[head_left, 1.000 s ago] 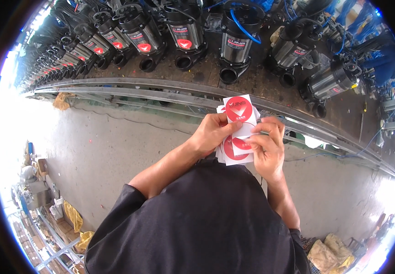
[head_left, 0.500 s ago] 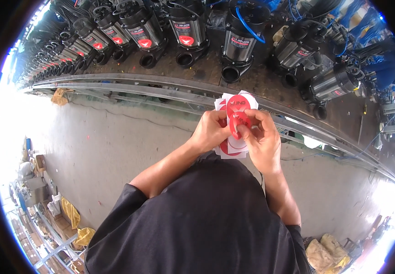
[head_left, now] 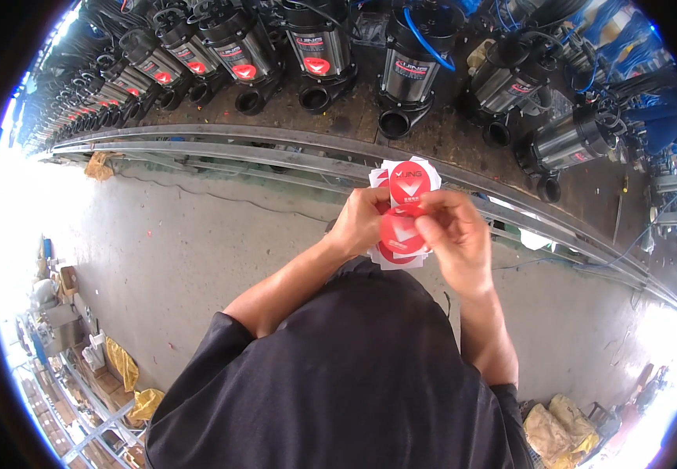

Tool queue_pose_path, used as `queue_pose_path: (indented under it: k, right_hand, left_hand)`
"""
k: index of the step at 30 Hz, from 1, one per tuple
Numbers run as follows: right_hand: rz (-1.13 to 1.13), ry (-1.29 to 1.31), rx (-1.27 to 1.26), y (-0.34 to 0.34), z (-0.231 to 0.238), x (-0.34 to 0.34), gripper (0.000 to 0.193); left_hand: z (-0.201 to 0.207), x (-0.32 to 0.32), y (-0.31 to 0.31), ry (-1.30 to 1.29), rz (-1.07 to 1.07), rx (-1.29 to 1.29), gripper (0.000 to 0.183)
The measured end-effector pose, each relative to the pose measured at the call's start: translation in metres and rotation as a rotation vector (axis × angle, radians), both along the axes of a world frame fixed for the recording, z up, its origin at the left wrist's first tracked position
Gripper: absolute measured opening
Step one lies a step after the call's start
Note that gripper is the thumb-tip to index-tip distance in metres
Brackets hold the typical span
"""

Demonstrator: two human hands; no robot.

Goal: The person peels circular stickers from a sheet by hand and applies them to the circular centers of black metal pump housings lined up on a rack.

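A stack of white sheets bearing round red stickers (head_left: 410, 181) is in front of my chest, with my left hand (head_left: 359, 223) closed on its left side. My right hand (head_left: 459, 238) pinches a round red sticker (head_left: 402, 234) between thumb and fingers at its right side. This sticker lies over the lower part of the stack, slightly blurred, with a bent red edge above it. Whether it is wholly off its backing I cannot tell. Beyond my hands, a pump (head_left: 414, 74) without a red round sticker on its front stands on the bench.
A long workbench (head_left: 338, 129) with metal rails curves across ahead. Several steel-and-black pumps (head_left: 315, 55) stand on it, those to the left with red stickers low on their bodies. Two pumps (head_left: 569, 144) lean at the right. Sacks (head_left: 561, 430) and shelving (head_left: 92, 434) are behind me.
My right hand has moved slightly right and down. The red sticker, curled between my fingers before, now lies flatter and lower over the stack, uncovering the upper sticker.
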State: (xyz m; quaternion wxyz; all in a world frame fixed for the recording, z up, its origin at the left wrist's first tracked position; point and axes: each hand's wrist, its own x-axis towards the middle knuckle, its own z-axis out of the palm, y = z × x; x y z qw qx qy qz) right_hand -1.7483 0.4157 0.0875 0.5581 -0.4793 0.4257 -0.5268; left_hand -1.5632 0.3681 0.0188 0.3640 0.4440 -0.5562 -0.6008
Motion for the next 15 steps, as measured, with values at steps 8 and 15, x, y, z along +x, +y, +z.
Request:
queue_pose_path:
  k: [8,15]
  right_hand:
    - [-0.120,0.421,-0.216,-0.008,-0.009,0.010,0.028]
    - [0.012,0.163,0.192,-0.006,-0.011,-0.012,0.017]
  left_hand:
    - [0.017,0.002,-0.002,-0.045,-0.025,-0.127,0.025]
    - [0.024,0.004,-0.006,-0.096,-0.019,-0.108,0.024]
